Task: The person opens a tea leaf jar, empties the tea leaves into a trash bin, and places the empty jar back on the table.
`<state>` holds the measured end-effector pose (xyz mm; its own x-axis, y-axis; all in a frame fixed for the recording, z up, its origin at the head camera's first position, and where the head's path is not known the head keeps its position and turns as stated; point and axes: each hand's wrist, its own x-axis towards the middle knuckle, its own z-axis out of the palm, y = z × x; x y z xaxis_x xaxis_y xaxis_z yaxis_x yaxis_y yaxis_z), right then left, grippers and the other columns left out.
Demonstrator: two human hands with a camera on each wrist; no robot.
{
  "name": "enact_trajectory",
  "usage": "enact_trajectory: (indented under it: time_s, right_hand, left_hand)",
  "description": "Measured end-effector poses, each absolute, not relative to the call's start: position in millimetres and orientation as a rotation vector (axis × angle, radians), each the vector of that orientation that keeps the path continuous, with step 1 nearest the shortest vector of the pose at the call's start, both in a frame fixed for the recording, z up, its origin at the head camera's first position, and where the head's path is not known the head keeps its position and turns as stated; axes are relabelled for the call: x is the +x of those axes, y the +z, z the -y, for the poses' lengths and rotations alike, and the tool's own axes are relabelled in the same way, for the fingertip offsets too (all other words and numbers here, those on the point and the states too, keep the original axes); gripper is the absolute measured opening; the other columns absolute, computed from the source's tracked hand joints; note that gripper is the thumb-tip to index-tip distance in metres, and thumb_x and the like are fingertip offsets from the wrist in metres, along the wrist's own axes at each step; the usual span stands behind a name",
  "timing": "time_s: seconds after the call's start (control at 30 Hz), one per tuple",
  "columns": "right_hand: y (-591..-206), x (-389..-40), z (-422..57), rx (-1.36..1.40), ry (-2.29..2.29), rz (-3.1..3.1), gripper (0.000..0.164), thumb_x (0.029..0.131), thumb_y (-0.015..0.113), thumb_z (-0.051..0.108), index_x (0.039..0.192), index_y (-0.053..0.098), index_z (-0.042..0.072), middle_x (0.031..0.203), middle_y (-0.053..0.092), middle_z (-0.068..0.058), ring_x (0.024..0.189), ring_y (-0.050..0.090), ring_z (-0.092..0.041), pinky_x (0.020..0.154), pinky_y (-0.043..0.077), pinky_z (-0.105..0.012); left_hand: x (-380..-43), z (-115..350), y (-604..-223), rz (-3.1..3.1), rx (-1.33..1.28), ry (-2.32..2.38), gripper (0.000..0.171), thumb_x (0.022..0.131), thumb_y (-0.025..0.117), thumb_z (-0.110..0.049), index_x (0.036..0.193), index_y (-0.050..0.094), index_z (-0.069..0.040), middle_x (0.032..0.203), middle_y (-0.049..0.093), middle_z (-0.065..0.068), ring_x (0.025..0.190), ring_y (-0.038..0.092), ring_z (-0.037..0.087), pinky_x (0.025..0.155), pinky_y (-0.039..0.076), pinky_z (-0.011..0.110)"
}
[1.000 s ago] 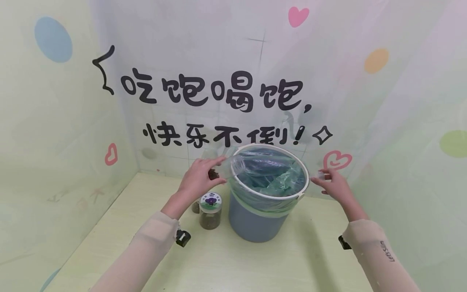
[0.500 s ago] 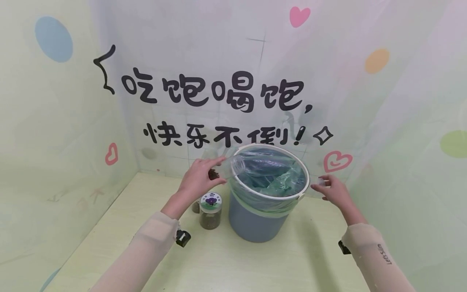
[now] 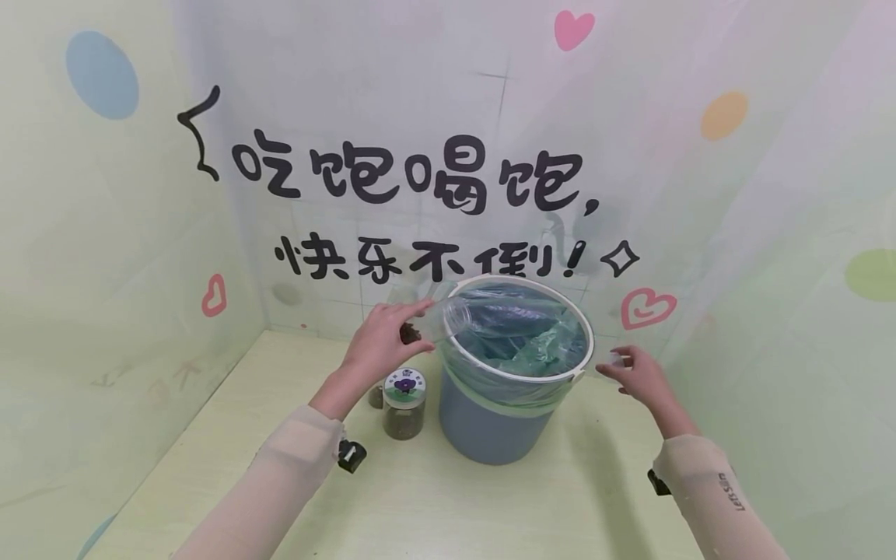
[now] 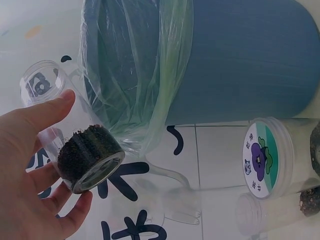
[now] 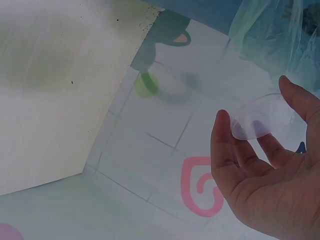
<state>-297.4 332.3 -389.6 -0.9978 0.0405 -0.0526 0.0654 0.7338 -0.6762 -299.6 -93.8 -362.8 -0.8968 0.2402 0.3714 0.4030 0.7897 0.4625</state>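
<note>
1. Head view: clear jar (image 3: 439,320), one, held tilted by my left fingers (image 3: 411,310) at the left rim of the bucket (image 3: 490,435), mouth toward the green bag (image 3: 542,350) that lines it
2. Head view, standing stock: capped jar (image 3: 404,418) with a printed label (image 3: 405,386), upright on the desk (image 3: 434,513), left of the bucket; smaller jar (image 3: 376,398), partly hidden behind it
3. Left wrist view: my left fingers curled round the clear jar, parted only to its width; dark granules (image 4: 87,152) heaped at the base end; no lid seen on its mouth
4. Step in hand, my judgement: emptying the jar into the bag, with the granules yet to fall
5. Right wrist view: my right fingers (image 5: 220,145), half-curled, pinching a clear disc (image 5: 259,112) by its edge, right of the bucket and apart from it; I take it for the jar's lid
6. Next move, my judgement: calls for the jar's base raised well above its mouth, grip firm, disc kept aside
</note>
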Motion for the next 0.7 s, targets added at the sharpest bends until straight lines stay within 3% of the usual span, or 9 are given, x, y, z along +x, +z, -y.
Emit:
enact_trajectory:
  time_s: [0.7]
  right_hand:
    - [-414.6,-292.3,-340.1,0.104,-1.088,-2.893,0.063,0.095,0.066,0.025,0.137,0.040,-0.014,0.126,0.053,-0.039,0.093,0.066,-0.034,0.074,0.063,-0.040]
  left_hand:
    - [-299.8,92.5,-360.2,2.686,-0.505,-0.800,0.070,0.083,0.080,-0.037,0.146,0.051,-0.027,0.146,0.057,0.005,0.131,0.050,0.038,0.102,0.049,0.058]
